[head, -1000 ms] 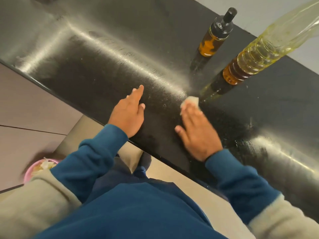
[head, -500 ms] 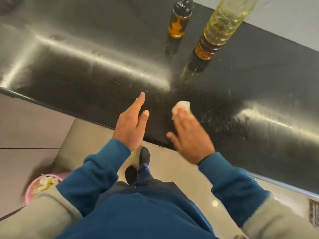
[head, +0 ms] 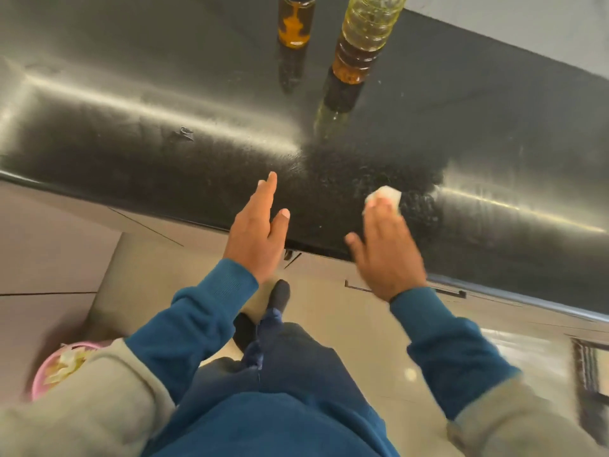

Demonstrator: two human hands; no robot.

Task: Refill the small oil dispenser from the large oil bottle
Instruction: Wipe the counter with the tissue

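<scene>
The small oil dispenser, amber glass with its top cut off by the frame, stands at the back of the black counter. Right of it stands the large clear oil bottle with yellow oil. My left hand is flat with straight fingers at the counter's front edge and holds nothing. My right hand presses a small white wad of tissue onto the counter under straight fingers. Both hands are well in front of the two bottles.
A pink bin with scraps stands on the floor at the lower left. Cabinet fronts with a dark handle run under the counter. A pale wall rises behind the counter at the top right.
The view has swung, so the bottles now sit at the top edge. My right hand has slid the tissue to the right along the counter, away from my left hand.
</scene>
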